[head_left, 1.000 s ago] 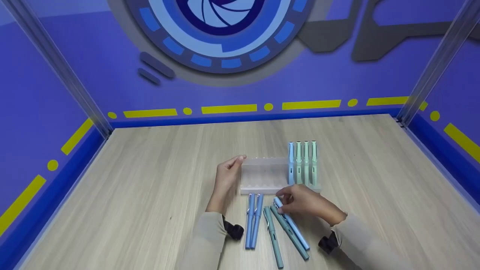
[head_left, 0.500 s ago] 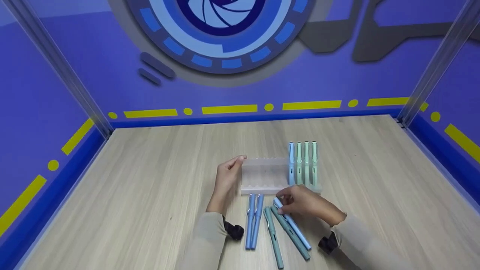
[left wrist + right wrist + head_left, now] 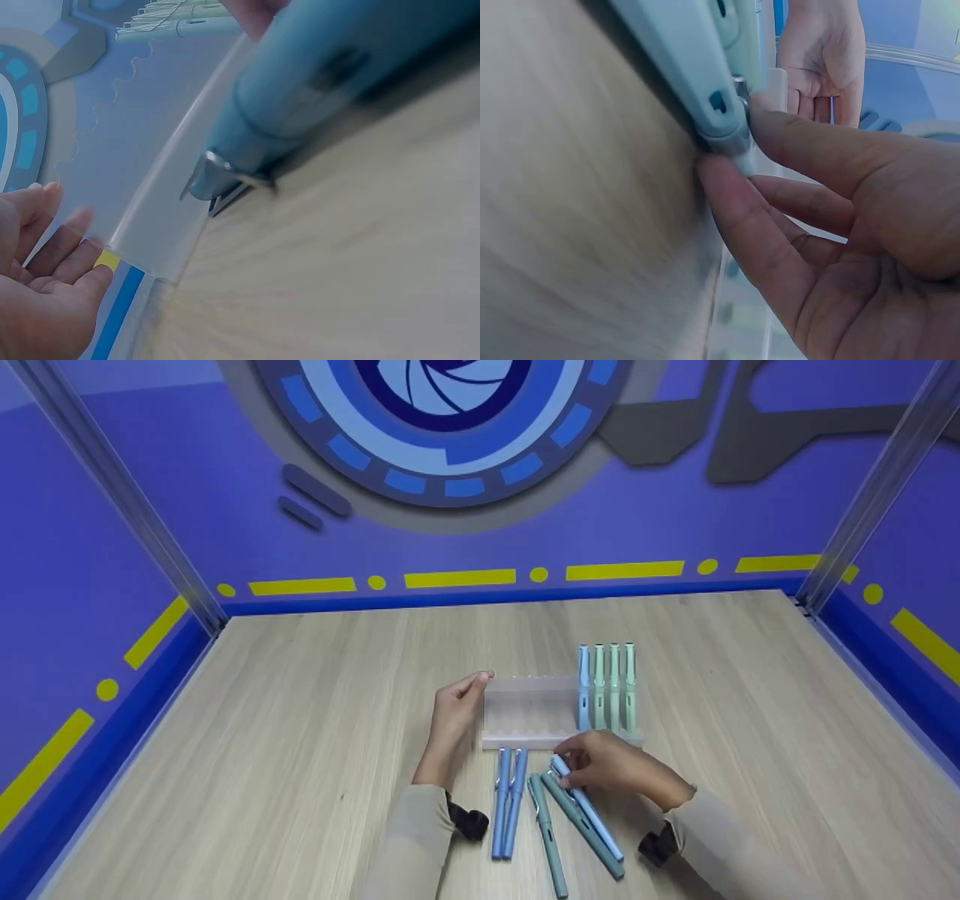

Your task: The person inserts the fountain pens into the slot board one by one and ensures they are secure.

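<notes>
Behind the wood-grain table (image 3: 300, 720) stands a violet-blue wall (image 3: 660, 510) bearing a round emblem (image 3: 445, 431). Yellow dashes (image 3: 460, 579) run just above the table's far edge; grey posts (image 3: 126, 499) rise at the table's far corners.

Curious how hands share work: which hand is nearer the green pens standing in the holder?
Right. The right hand is in front of the green pens, pinching a light blue pen; the left hand is at the left end of the holder.
</notes>
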`<action>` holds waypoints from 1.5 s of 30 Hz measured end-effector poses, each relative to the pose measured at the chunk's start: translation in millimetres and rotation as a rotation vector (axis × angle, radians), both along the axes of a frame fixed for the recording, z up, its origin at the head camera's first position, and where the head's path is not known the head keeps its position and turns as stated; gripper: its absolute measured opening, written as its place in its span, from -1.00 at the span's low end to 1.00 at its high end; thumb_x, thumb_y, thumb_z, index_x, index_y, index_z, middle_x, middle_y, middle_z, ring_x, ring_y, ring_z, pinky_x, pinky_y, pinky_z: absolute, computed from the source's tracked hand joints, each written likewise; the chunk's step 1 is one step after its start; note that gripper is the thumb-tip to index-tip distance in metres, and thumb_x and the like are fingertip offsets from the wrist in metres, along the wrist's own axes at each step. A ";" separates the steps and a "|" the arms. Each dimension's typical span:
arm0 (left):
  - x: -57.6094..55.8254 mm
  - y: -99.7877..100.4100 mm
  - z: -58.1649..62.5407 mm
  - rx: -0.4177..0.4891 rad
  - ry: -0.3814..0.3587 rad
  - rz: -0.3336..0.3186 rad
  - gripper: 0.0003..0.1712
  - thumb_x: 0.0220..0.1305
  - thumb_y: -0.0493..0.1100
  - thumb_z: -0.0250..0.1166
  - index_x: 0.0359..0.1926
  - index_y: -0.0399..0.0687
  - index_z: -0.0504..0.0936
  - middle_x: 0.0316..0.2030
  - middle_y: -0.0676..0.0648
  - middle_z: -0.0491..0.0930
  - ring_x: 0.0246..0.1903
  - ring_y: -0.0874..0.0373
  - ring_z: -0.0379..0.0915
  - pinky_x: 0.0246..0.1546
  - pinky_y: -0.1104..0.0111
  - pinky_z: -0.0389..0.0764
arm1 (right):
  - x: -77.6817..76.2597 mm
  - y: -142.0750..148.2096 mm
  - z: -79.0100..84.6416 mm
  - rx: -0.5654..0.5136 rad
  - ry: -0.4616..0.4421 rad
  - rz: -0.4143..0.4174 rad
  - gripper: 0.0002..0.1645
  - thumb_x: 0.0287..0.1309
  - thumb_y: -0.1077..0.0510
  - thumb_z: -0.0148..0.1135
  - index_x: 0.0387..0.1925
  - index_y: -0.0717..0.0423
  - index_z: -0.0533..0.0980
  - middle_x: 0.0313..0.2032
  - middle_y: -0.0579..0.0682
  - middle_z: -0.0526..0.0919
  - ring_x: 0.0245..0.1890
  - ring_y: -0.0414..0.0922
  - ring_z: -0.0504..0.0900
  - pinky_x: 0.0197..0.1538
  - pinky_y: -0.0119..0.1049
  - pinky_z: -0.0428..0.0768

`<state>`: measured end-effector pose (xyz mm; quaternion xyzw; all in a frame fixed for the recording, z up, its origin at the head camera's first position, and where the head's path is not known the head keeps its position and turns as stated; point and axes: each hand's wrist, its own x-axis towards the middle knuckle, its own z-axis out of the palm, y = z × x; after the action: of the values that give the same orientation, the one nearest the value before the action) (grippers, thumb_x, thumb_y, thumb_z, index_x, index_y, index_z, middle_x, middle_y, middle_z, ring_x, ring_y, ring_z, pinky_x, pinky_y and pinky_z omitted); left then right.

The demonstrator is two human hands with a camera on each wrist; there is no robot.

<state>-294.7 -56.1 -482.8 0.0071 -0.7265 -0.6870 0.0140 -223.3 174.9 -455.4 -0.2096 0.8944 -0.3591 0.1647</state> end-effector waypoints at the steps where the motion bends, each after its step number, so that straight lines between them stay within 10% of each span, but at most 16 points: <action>1: -0.1 0.0 0.0 0.001 0.003 -0.001 -0.59 0.36 0.06 0.17 0.04 -0.10 0.65 0.15 -0.10 0.57 0.29 0.00 0.37 0.37 0.20 0.34 | -0.2 0.1 0.3 0.003 -0.003 0.002 -0.57 0.00 0.18 0.44 -0.06 0.28 0.59 -0.48 -0.08 0.58 -0.49 -0.22 0.45 -0.48 -0.43 0.45; 45: -1.6 0.2 1.7 -0.048 0.009 0.002 -0.60 0.37 0.04 0.16 0.05 -0.11 0.65 0.12 -0.10 0.60 0.25 0.01 0.41 0.33 0.22 0.41 | -6.3 6.8 2.6 -0.023 -0.004 0.048 -0.56 -0.04 0.34 0.28 -0.03 0.23 0.57 -0.43 -0.04 0.61 -0.48 -0.22 0.49 -0.46 -0.46 0.51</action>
<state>-296.3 -55.9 -481.1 0.0043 -0.7425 -0.6695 0.0184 -229.6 181.7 -452.7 -0.2324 0.8847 -0.3655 0.1726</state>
